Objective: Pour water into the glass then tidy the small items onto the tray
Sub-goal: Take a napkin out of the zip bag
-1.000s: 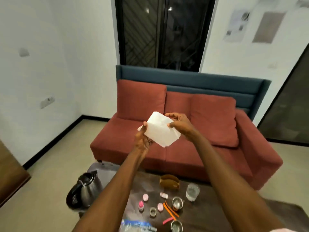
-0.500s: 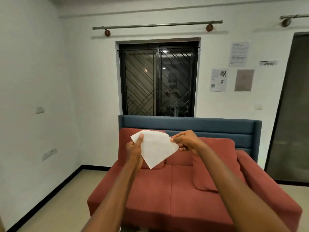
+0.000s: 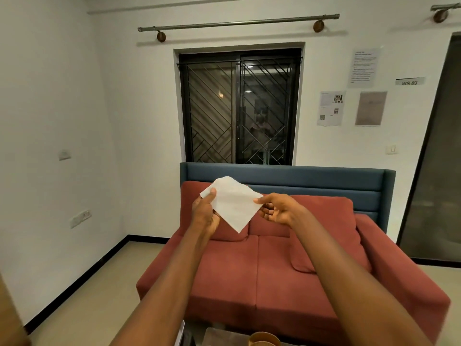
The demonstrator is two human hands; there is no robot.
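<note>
Both hands are raised in front of the chest, well above the surface, and between them hangs a white paper napkin. The left hand has its grip clamped on the napkin's left corner, thumb pressed on the near face and fingers behind it, so the sheet hangs flat and diamond-wise with one corner pointing down. The right hand is mostly spread, palm turned up, with only the thumb and forefinger tips meeting the right corner; that light pinch looks meant to keep the sheet taut, perhaps for unfolding or folding it, though which of the two cannot be told. The napkin is held out in front of the red sofa, touching nothing but the hands. The head is tilted up, so the glass, the tray and the small items are out of view; only a sliver of the surface and the rim of a round tan holder at its far edge show at the bottom. Whether water has been poured cannot be judged from here.
</note>
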